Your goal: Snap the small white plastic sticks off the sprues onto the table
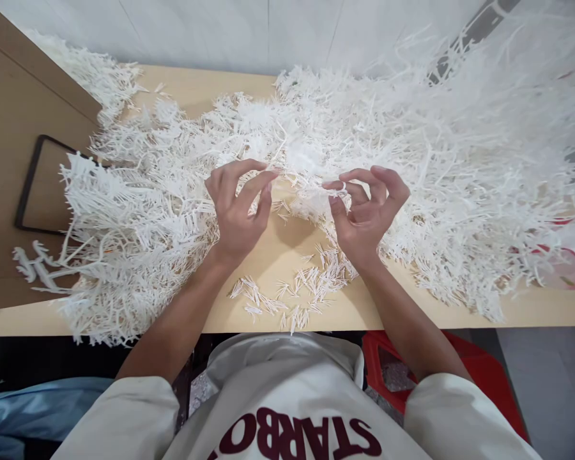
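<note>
A big heap of white plastic sprue branches [402, 160] covers most of the wooden table [393, 313]. My left hand [239, 211] hovers at the heap's near edge with thumb and fingers curled in a pinch; what it holds is too small to make out. My right hand [367, 211] pinches a small white plastic piece [344, 187] from a cluster of sprues [311, 195] between the hands. Small broken-off white sticks [292, 291] lie scattered on the table just below both wrists.
A dark-framed rectangular opening [38, 185] sits in the brown panel at left. A red stool or bin [479, 377] stands under the table at right. A pink-and-white bag [570, 262] lies at the right edge. Blue cloth [33, 409] is at lower left.
</note>
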Demonstrator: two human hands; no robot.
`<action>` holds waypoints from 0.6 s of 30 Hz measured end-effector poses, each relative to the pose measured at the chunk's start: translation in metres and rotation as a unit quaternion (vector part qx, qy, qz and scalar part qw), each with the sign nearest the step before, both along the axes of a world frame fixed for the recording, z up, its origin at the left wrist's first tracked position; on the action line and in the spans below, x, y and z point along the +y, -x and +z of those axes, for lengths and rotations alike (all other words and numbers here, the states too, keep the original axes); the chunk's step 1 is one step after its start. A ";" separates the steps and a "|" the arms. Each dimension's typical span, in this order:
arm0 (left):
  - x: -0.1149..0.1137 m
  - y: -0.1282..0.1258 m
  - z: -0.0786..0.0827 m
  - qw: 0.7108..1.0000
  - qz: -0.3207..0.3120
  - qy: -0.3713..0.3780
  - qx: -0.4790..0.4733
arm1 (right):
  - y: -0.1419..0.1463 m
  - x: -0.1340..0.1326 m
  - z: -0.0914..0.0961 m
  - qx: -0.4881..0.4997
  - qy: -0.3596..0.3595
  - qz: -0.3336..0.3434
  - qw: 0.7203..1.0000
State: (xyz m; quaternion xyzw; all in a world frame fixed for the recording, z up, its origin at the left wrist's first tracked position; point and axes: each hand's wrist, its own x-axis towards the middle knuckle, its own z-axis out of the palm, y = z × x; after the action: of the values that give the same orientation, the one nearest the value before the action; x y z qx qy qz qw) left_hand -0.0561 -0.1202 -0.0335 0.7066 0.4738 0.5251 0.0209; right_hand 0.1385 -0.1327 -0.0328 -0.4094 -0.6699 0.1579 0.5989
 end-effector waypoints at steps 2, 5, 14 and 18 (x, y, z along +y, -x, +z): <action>-0.005 -0.005 0.000 0.998 -0.024 -0.012 0.052 | 0.001 -0.003 -0.001 0.001 0.002 0.031 1.000; -0.008 -0.012 -0.004 0.987 -0.080 -0.006 0.137 | 0.003 -0.007 -0.003 -0.013 0.005 0.065 0.998; -0.011 -0.017 -0.010 0.985 -0.095 0.019 0.145 | 0.006 -0.005 -0.013 -0.070 -0.066 0.062 0.993; -0.009 -0.018 -0.009 0.982 -0.140 0.126 0.024 | 0.003 0.000 -0.011 -0.195 0.016 -0.048 0.980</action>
State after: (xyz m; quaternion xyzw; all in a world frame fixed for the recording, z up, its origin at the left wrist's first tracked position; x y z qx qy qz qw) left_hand -0.0385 -0.1289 -0.0426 0.7700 0.4331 0.4362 0.1710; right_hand 0.1352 -0.1327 -0.0440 -0.4739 -0.7503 0.0567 0.4575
